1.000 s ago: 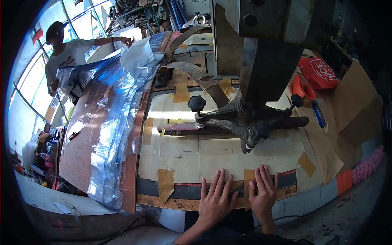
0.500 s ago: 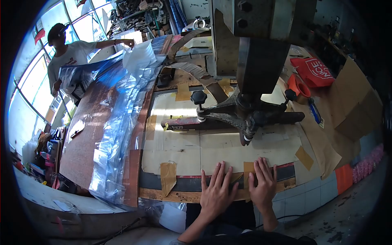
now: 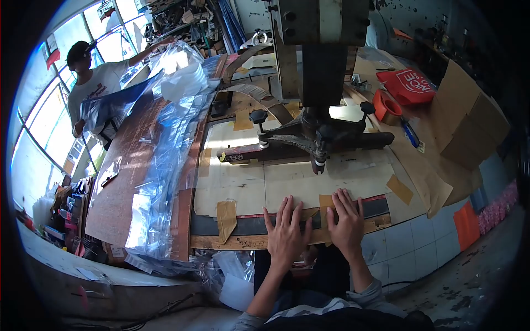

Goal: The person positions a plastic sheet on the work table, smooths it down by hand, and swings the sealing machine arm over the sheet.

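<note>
My left hand (image 3: 287, 234) lies flat at the front edge of the machine table, fingers spread over the near edge of a pale sheet (image 3: 237, 185). Beside it my right hand (image 3: 346, 226) rests the same way, fingertips on the sheet, holding nothing. Brown tape (image 3: 226, 220) lies across the front edge to the left, and another tape strip (image 3: 326, 204) shows between my hands. Above the sheet stands a press head with a dark metal bar (image 3: 309, 148) and black knobs (image 3: 258, 116). Whether the bar touches the sheet I cannot tell.
On the left, clear plastic film (image 3: 165, 165) covers a brown board (image 3: 118, 182), where a person (image 3: 96, 83) holds film. To the right are a tape roll (image 3: 386, 107), a blue cutter (image 3: 409, 132), a red bag (image 3: 407, 86) and a cardboard box (image 3: 469, 116).
My view has shifted, so the table and press sit a little differently. Both hands stay flat at the sheet's edge. The other person's raised arm and the film have moved up.
</note>
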{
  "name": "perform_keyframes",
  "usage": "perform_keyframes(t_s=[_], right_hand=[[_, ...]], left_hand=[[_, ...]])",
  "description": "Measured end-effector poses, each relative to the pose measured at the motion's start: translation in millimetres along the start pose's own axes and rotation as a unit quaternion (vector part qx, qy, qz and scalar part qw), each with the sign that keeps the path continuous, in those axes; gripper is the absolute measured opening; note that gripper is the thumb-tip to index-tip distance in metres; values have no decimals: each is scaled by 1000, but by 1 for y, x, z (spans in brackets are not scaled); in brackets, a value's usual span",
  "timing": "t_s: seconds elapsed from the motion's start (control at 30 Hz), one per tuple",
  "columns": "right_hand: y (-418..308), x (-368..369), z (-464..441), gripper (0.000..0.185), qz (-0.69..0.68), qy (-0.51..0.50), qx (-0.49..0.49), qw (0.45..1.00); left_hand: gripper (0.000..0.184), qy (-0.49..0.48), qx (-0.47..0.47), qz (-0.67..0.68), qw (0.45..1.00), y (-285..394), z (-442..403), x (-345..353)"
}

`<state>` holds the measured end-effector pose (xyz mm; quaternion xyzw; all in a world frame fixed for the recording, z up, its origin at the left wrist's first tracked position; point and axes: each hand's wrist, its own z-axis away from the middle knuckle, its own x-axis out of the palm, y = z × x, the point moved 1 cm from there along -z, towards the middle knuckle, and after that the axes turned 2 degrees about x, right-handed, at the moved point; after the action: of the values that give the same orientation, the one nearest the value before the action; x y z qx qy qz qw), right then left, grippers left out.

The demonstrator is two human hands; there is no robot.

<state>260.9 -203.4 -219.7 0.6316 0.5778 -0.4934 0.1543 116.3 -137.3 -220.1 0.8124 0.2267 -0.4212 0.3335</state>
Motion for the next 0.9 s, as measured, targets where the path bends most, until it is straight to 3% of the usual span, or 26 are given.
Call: perform_keyframes(t_s=[0.27,0.9], right_hand=[[3,4,1,39,-4,8,-4,1000],[7,6,4,38,2,19,-21,1000]], left_hand=[[38,53,-1,2,999,3,1,-1],[32,78,10,0,997,-2,2,0]])
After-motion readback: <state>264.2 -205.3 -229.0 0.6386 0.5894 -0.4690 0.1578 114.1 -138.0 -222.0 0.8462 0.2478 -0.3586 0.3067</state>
